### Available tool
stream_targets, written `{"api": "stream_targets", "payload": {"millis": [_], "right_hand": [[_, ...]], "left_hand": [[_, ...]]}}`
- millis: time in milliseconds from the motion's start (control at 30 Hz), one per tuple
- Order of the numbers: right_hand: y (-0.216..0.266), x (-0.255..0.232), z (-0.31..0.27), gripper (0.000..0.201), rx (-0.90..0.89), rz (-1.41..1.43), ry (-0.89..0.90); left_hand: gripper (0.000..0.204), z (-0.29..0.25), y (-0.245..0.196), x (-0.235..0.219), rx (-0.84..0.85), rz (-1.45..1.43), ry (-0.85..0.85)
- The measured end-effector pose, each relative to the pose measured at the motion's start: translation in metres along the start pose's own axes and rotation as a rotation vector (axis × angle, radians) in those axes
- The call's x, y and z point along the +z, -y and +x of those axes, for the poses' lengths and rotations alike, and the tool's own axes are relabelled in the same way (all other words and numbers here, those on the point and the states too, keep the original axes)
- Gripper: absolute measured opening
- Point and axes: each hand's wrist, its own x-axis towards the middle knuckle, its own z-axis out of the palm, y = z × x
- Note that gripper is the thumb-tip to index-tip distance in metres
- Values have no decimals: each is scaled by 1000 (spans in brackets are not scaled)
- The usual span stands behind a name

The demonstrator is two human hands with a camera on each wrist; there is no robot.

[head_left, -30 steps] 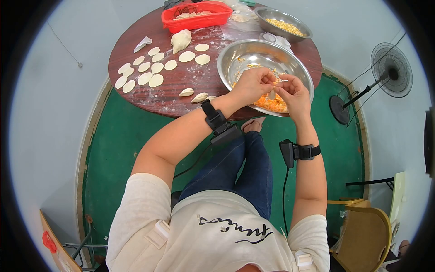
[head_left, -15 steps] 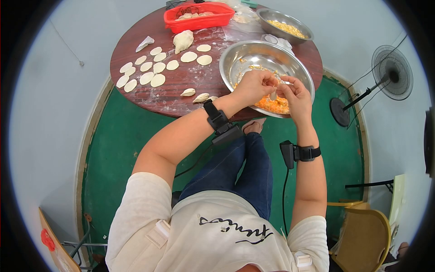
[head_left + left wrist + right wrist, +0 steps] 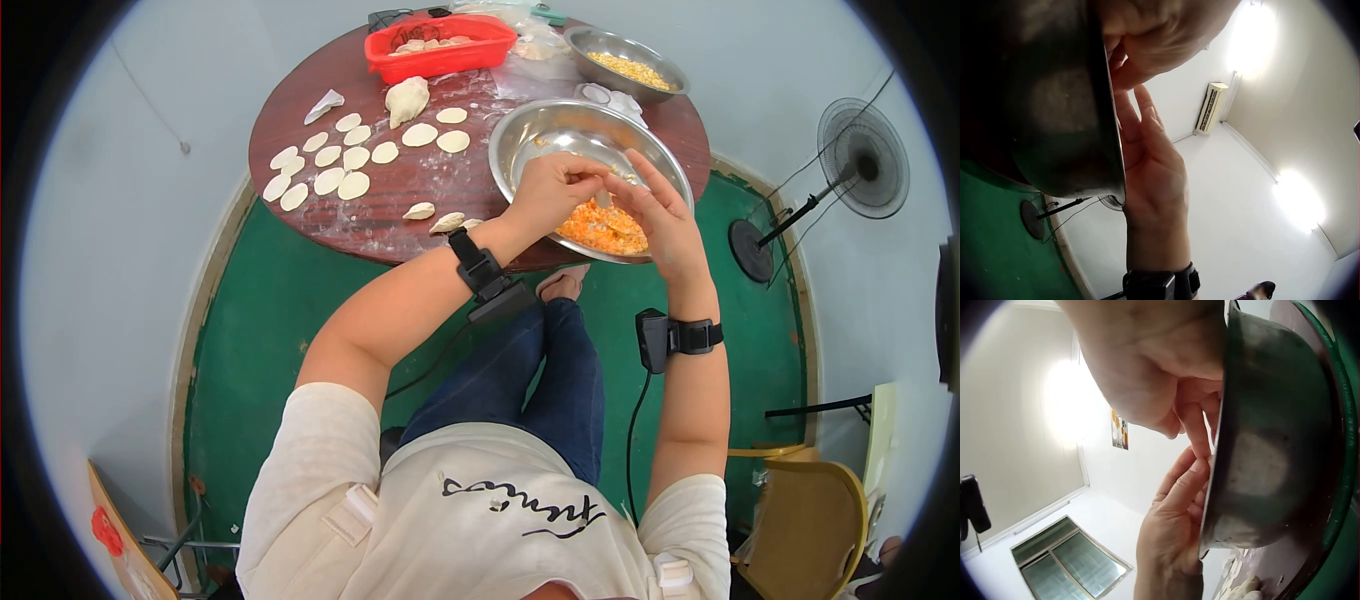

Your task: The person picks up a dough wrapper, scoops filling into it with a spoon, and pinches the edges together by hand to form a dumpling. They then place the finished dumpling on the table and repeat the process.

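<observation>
In the head view, my left hand (image 3: 553, 190) pinches a small pale dumpling (image 3: 603, 199) between thumb and fingers, over the large steel bowl (image 3: 508, 135) of orange filling (image 3: 610, 232). Most of the dumpling is hidden by the fingers. Close on its other side is my right hand (image 3: 662, 222), fingers mostly straight and spread, fingertips right at the left hand's. From the right wrist view, the left hand (image 3: 1169, 519) and right hand (image 3: 1147, 369) meet beside the bowl's outer wall. The left wrist view has the right palm (image 3: 1154, 169) behind the bowl rim.
Several round wrappers (image 3: 353, 186) lie left on the floury table (image 3: 300, 225), near a dough lump (image 3: 407, 102). A few folded dumplings (image 3: 447, 223) rest at the near edge. Behind stand a red basket (image 3: 440, 58) and a second steel bowl (image 3: 590, 65). A fan (image 3: 862, 160) is at right.
My right hand has gone from pinching at the dumpling to straighter, spread fingers, its wrist shifting slightly right. The left hand keeps its pinch in nearly the same place.
</observation>
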Motion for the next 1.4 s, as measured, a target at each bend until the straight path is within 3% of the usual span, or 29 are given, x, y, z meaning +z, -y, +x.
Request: {"api": "stream_targets", "payload": {"millis": [167, 267, 400, 467, 533, 600, 633, 1000, 1067, 1400], "right_hand": [[8, -5, -5, 50, -36, 217, -26], [11, 2, -21, 56, -76, 8, -37], [13, 29, -53, 52, -47, 89, -19], [10, 38, -68, 41, -10, 68, -28], [6, 46, -82, 31, 75, 52, -83], [-3, 50, -94, 31, 45, 43, -16], [-5, 54, -100, 31, 55, 49, -24], [-26, 74, -127, 30, 124, 10, -61], [-32, 75, -130, 30, 127, 27, -61], [-49, 81, -139, 28, 137, -48, -48]], "left_hand": [[16, -8, -23, -7, -81, -166, -4], [14, -19, -36, -9, -47, -282, 35], [12, -51, -51, -6, -80, -485, 86], [11, -69, -52, -6, -87, -515, 100], [10, -83, -50, -12, -52, -367, 96], [10, -97, -42, -18, 152, -115, 142], [9, -106, -47, -17, 17, -232, 131], [18, -148, -28, -28, -102, -217, 158], [21, -154, -25, -30, -214, -387, 141], [17, -169, -16, -32, -471, -461, 230]]}}
